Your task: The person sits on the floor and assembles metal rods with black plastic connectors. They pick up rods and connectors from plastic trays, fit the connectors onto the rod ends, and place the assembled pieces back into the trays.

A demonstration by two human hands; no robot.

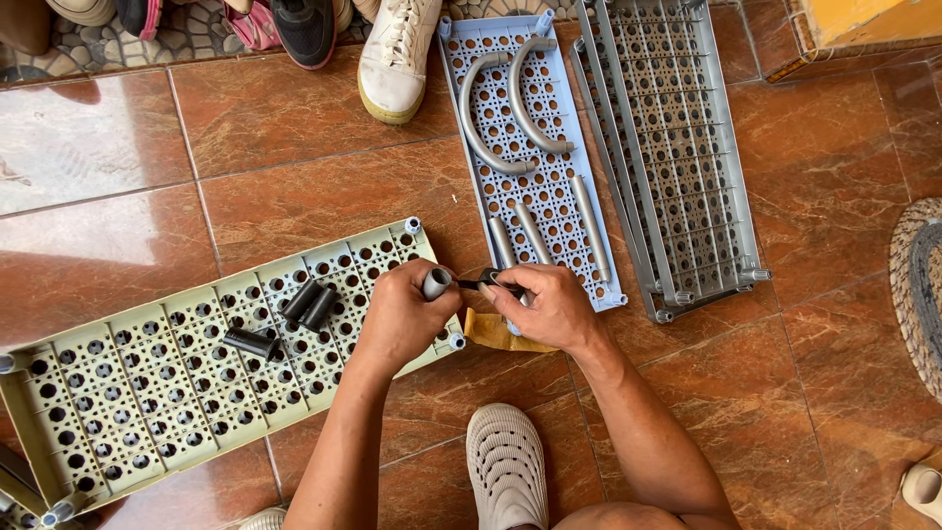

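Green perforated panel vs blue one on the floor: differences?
The green panel is pale green and lies slantwise; the blue panel is light blue and runs nearly straight up the frame. The green panel carries short black tubes; the blue panel carries curved and straight grey bars. Both are perforated plastic panels with corner sockets.

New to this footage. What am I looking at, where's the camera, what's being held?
There is no machine here: a person's two bare hands, filmed from one camera on their head looking down at a brown tiled floor. The left hand holds a short grey tube. The right hand holds a small dark tool at the tube's open end. Beside them lie a pale green perforated shelf panel with black tubes on it, a blue panel bearing grey curved bars, and a grey panel.
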